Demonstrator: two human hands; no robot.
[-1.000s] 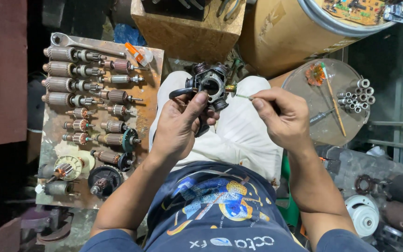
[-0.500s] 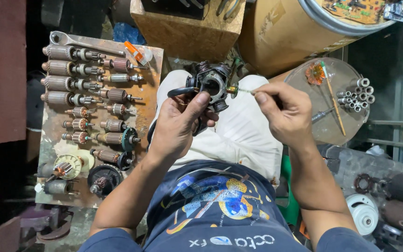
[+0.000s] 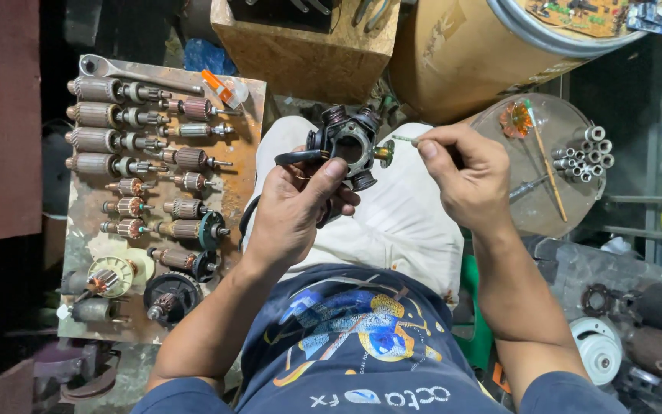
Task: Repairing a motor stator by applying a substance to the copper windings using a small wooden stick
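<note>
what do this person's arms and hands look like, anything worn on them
Both arms are bare from the short sleeves down. The sleeves belong to a dark blue T-shirt with a colourful print on the chest. The left hand and the right hand wear no gloves, and no watch or wristband shows. A thin ring may sit on a left finger, but it is too small to be sure.

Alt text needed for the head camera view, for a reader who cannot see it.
Seen from above, a seated person's left hand holds a small black motor stator over their lap while the right hand points a thin tool at its side. A rusty board of motor armatures lies to the left, a round clear lid with small tubes to the right.
</note>
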